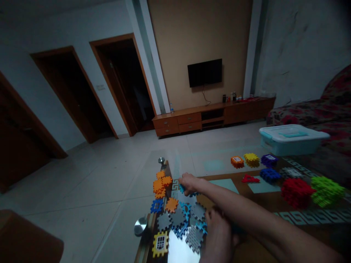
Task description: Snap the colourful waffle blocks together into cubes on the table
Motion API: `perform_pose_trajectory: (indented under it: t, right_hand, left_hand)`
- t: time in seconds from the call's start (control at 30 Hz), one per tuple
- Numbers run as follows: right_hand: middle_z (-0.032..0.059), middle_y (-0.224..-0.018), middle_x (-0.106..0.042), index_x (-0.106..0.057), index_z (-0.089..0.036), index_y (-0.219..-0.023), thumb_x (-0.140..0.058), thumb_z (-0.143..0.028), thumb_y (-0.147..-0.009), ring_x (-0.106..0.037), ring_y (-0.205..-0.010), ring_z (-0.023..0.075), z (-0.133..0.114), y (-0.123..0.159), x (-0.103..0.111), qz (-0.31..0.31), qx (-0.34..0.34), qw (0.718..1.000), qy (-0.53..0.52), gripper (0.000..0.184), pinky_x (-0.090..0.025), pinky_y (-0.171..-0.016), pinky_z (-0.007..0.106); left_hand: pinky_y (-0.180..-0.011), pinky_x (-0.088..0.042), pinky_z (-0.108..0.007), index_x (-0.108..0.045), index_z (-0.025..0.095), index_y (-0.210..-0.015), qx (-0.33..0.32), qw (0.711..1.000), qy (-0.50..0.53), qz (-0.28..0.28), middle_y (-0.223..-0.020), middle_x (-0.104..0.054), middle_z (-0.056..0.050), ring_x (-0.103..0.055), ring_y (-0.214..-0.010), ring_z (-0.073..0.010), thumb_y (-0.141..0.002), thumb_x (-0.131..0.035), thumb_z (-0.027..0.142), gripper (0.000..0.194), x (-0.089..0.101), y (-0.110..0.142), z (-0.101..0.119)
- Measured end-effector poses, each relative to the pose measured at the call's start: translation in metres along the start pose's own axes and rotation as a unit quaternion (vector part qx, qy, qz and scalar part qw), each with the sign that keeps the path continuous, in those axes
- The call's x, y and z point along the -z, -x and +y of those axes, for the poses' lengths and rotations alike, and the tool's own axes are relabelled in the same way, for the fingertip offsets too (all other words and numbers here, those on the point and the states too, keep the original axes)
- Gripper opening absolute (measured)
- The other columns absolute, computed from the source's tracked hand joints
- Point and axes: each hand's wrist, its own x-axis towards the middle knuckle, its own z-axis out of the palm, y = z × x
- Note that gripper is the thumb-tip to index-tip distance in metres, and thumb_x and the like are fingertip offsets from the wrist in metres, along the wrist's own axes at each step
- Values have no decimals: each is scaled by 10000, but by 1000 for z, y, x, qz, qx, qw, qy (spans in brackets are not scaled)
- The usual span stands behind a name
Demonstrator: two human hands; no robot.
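Note:
My right hand (188, 183) reaches across the glass table to its left edge, fingers closed on a light-blue interlocking tile (181, 188), mostly covered by the fingers. Nearer to me, my left hand (219, 232) is curled, with a bit of blue under its thumb side; what it holds is hidden. Beside both hands lies a loose spread of notched plastic tiles: grey tiles (177, 217), an orange tile (172, 205), a blue window tile (157, 206) and a yellow window tile (160, 244). Several orange tiles (159, 185) overlap along the table edge.
To the right stand stacks of red tiles (296, 191), lime-green tiles (327, 191), blue tiles (270, 175) and yellow tiles (251, 159). A red piece (250, 178) lies alone. Behind them is a lidded plastic box (293, 140). A TV cabinet (214, 115) lines the far wall.

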Motion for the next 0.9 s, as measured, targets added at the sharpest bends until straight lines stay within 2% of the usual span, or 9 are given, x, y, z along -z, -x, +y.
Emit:
perform_pose_trajectory:
  t: [0.1,0.13,0.2,0.3,0.4,0.47,0.6,0.73,0.9]
  right_hand:
    - [168,-1124,-638,-604,-107,-1139,-753,-285,-674,-599,-1010,294,7,27,9,34,-19,999,-4,520,-486,-834,348]
    - [172,-1128,-633,-581,-97,-1173,-730,-297,-693,-589,-1026,294,11,40,11,46,-23,999,-8,541,-476,-855,353]
    - [172,-1126,-627,-552,-90,-1212,-698,-307,-705,-573,-1037,295,18,72,12,74,-22,997,-27,570,-456,-887,366]
    - [152,-1141,-606,-532,-137,-1270,-692,-254,-664,-541,-1064,300,24,130,6,122,2,988,-90,638,-432,-920,383]
    - [138,-1091,-595,-489,-164,-1343,-689,-213,-644,-537,-1038,300,22,180,-4,105,-20,989,-106,729,-433,-913,406]
    - [140,-1081,-588,-495,-162,-1340,-688,-189,-632,-532,-1028,305,18,200,-12,93,-40,990,-102,734,-432,-910,423]
    - [146,-1118,-586,-574,-168,-1239,-689,-154,-624,-512,-1066,326,15,215,-25,85,-73,990,-87,625,-409,-939,458]
    - [148,-1148,-593,-572,-170,-1254,-701,-162,-674,-510,-1099,335,18,221,-29,70,-91,990,-83,595,-378,-981,496]
    - [145,-1179,-599,-568,-182,-1276,-742,-166,-712,-504,-1128,337,19,226,-26,73,-93,987,-105,590,-370,-1001,504]
  left_hand:
    - [-1047,-363,-486,-583,186,-1246,89,994,-49,31,-1302,-573,-127,-478,-1235,-325,-817,-553,241,434,25,18,-13]
    - [-1020,-380,-455,-608,174,-1194,124,989,-68,50,-1265,-595,-119,-497,-1213,-304,-842,-484,183,373,34,26,-19]
    - [-963,-404,-408,-625,158,-1138,191,974,-110,61,-1200,-630,-116,-535,-1167,-281,-836,-420,87,372,50,41,-32]
    - [-914,-407,-368,-649,159,-1071,241,955,-167,51,-1145,-660,-114,-575,-1129,-263,-834,-411,51,353,66,58,-51]
    - [-888,-402,-364,-662,173,-1036,249,948,-189,56,-1148,-665,-107,-573,-1143,-262,-841,-403,52,346,69,65,-66]
    - [-890,-390,-355,-656,189,-1059,248,949,-184,67,-1189,-652,-92,-551,-1177,-249,-837,-388,43,378,68,64,-73]
    - [-901,-382,-334,-627,221,-1123,252,950,-172,72,-1243,-632,-65,-526,-1212,-222,-809,-404,35,427,65,59,-76]
    - [-918,-402,-361,-616,206,-1156,256,948,-173,75,-1250,-626,-84,-519,-1232,-246,-791,-413,37,450,68,56,-75]
    - [-937,-404,-300,-633,186,-1130,298,926,-204,109,-1200,-654,-82,-561,-1183,-203,-822,-369,24,437,80,65,-84]
